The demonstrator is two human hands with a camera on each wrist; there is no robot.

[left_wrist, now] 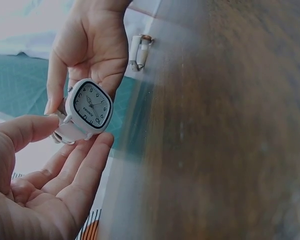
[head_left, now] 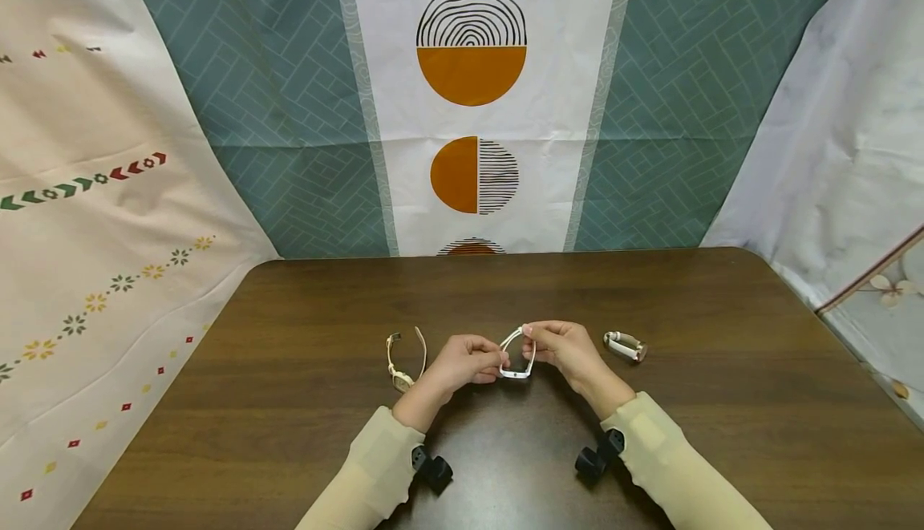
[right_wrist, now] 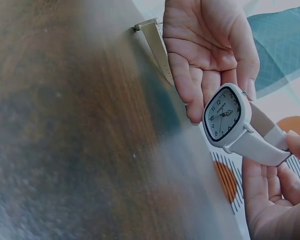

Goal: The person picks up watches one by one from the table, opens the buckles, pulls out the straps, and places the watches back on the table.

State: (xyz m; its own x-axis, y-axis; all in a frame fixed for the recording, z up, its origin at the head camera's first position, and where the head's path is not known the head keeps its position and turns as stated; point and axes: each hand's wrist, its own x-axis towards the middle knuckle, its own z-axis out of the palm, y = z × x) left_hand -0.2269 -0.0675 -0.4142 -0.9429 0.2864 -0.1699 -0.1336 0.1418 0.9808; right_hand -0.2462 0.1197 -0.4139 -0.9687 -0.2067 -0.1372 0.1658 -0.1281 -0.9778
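Note:
A white wristwatch (head_left: 515, 374) with a rounded-square face is held up between both hands, its strap forming a loop. My left hand (head_left: 465, 362) pinches it at the left side, thumb on the strap close to the case. At the top of the loop, my right hand (head_left: 566, 349) grips the strap between thumb and fingers. The watch's dial (left_wrist: 92, 106) with dark numerals shows in the left wrist view, and the white strap (right_wrist: 260, 150) runs to the right hand's fingertips in the right wrist view.
Left of the hands, a watch with a thin pale strap (head_left: 392, 358) lies unfastened on the brown table (head_left: 325, 297). Another watch with a white strap (head_left: 625, 346) and brownish case rests to the right. Patterned cloths (head_left: 289, 97) hang behind and beside the table.

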